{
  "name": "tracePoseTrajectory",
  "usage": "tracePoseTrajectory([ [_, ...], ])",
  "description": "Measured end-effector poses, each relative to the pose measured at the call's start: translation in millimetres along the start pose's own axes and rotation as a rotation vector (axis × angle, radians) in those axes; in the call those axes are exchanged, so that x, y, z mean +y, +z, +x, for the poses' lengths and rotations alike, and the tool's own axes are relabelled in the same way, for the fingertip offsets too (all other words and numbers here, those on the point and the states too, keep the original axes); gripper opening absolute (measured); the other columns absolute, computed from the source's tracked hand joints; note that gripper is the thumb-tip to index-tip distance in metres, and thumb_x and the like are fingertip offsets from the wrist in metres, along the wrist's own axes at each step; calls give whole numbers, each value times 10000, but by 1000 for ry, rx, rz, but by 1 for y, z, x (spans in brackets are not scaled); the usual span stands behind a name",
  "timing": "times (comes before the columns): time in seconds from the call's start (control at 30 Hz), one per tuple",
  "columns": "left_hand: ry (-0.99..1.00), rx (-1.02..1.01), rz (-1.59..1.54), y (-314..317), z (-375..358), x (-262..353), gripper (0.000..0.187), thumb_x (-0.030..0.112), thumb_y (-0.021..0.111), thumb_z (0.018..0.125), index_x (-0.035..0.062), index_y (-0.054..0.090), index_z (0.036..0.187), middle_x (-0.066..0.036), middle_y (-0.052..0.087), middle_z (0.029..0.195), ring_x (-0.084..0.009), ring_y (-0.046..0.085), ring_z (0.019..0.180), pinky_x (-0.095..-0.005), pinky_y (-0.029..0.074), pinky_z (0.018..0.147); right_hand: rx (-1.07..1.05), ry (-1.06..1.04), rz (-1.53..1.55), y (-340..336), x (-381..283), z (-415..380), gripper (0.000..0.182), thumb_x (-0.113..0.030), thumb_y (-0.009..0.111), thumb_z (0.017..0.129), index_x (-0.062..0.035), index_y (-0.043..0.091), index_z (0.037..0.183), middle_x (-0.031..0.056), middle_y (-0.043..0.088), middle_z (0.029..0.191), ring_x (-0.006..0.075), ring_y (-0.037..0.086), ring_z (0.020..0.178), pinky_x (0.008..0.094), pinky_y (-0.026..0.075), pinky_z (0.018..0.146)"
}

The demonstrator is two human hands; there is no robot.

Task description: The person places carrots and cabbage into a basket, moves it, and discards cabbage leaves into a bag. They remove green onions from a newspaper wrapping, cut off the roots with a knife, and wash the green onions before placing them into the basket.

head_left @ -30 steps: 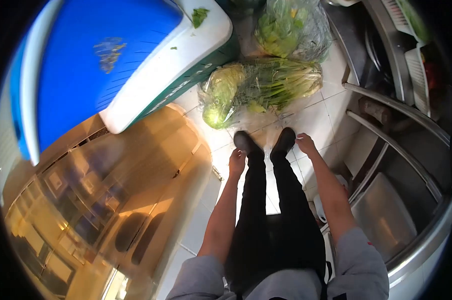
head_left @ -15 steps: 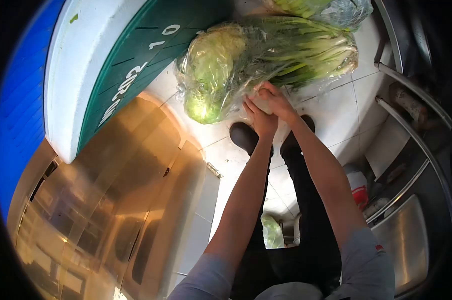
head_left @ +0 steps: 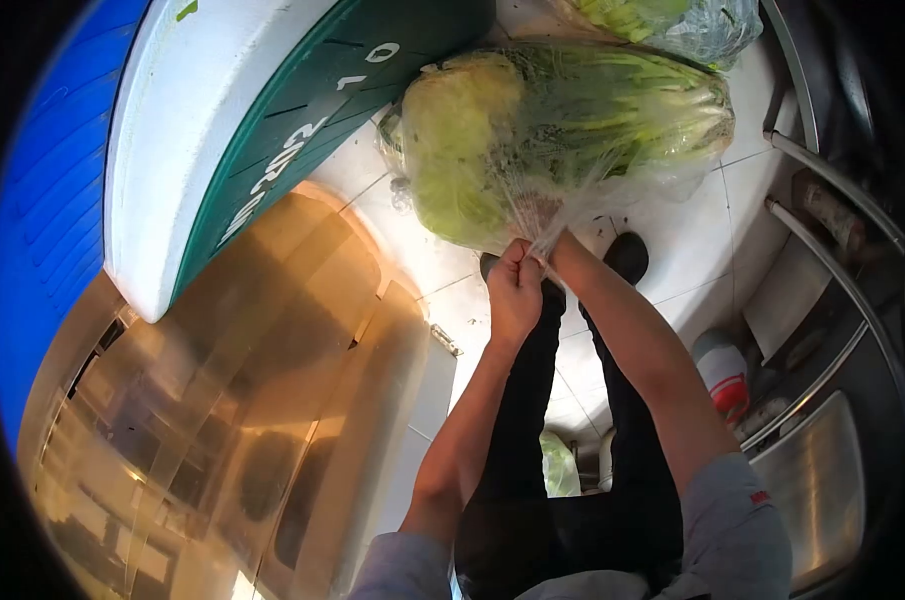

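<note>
A clear plastic bag (head_left: 613, 180) on the floor holds a pale leafy cabbage (head_left: 453, 150) on its left and long green-stalked vegetables (head_left: 663, 105) with whitish ends on its right. My left hand (head_left: 514, 287) is closed around the gathered mouth of the bag, in front of my shoes. Behind the stretched film lies my right hand (head_left: 539, 213), close beside the left. Its fingers are mostly hidden by the plastic, so their grip does not show.
A second bag of greens (head_left: 708, 30) lies beyond. Leftward stand an amber translucent bin (head_left: 263, 330), a green-and-white container (head_left: 273, 130) with lettering and a blue surface (head_left: 58, 190). Metal rails (head_left: 838, 265) run along the right. A red-and-white container (head_left: 723, 378) sits low at right.
My left hand has come down toward my body, drawing the bag's mouth with it. The film is now pulled tight over the vegetables, and my right hand is behind it.
</note>
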State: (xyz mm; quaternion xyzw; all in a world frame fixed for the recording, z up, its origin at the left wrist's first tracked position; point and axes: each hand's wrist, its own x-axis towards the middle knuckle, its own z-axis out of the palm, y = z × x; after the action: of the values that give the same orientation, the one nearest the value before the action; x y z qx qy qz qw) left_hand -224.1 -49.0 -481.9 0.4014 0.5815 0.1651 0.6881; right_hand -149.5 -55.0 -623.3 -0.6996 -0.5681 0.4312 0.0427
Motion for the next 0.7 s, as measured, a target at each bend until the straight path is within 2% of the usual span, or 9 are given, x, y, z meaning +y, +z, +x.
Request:
tracePoseTrajectory([
  [0.2,22,14,42,-9,-1,2,115,5,432,783,13,539,825,20,504,734,-37,424,667,-172,347,604,-223,5,-233,-41,-34,14,359,-275,405,818,-109,493,1125,185,538,1060,326,542,936,471,413,759],
  [0.3,92,92,87,-28,-8,-4,185,24,459,797,8,546,959,-11,534,822,-72,467,754,-196,376,709,-465,-30,-401,-62,-47,-5,492,-339,392,827,-161,335,1282,152,238,1350,313,360,1163,474,319,912],
  [0.33,151,126,63,-42,-2,-6,265,71,472,822,10,504,1078,-42,545,914,-112,497,842,-224,379,787,-473,-2,-475,-61,-49,-8,506,-334,388,830,-174,292,1301,151,216,1361,308,328,1184,485,288,929],
  [0.4,80,444,1,-70,16,-34,297,146,435,854,20,461,1122,-52,524,992,-146,507,893,-278,401,779,-492,54,-620,-59,-52,-13,544,-324,380,838,-200,206,1339,149,171,1382,299,265,1226,508,226,964],
  [0.5,-111,620,145,-141,73,-99,548,392,479,819,121,303,1262,-103,361,1246,-239,368,1126,-405,358,857,-443,-16,-611,-82,-57,-11,580,-338,352,848,-228,100,1358,112,85,1410,281,199,1256,510,167,990],
  [0.57,-334,521,135,-164,114,-115,779,613,420,760,162,143,1332,-121,188,1373,-306,225,1226,-506,259,915,-615,-336,-1553,-82,-59,-8,516,-330,338,854,-208,167,1326,105,149,1382,276,219,1244,502,169,996],
  [0.6,-349,486,38,-151,124,-93,721,513,405,828,62,158,1333,-159,197,1358,-243,227,1239,-364,197,999,-679,-511,-2021,-79,-62,-7,487,-325,332,858,-198,201,1309,101,181,1368,273,229,1238,498,170,999],
  [0.67,-329,94,-258,-167,154,-129,666,484,422,838,29,258,1295,-137,320,1301,-208,330,1176,-326,266,962,-703,-901,-2961,-71,-65,-9,438,-316,318,864,-178,267,1277,94,245,1340,268,249,1226,490,172,1004],
  [0.7,-291,163,-222,-161,150,-129,624,464,419,847,15,302,1264,-125,372,1250,-196,371,1126,-313,292,934,-689,-1167,-3403,-66,-65,-10,419,-312,311,867,-168,301,1260,90,277,1326,265,259,1220,486,173,1007],
])
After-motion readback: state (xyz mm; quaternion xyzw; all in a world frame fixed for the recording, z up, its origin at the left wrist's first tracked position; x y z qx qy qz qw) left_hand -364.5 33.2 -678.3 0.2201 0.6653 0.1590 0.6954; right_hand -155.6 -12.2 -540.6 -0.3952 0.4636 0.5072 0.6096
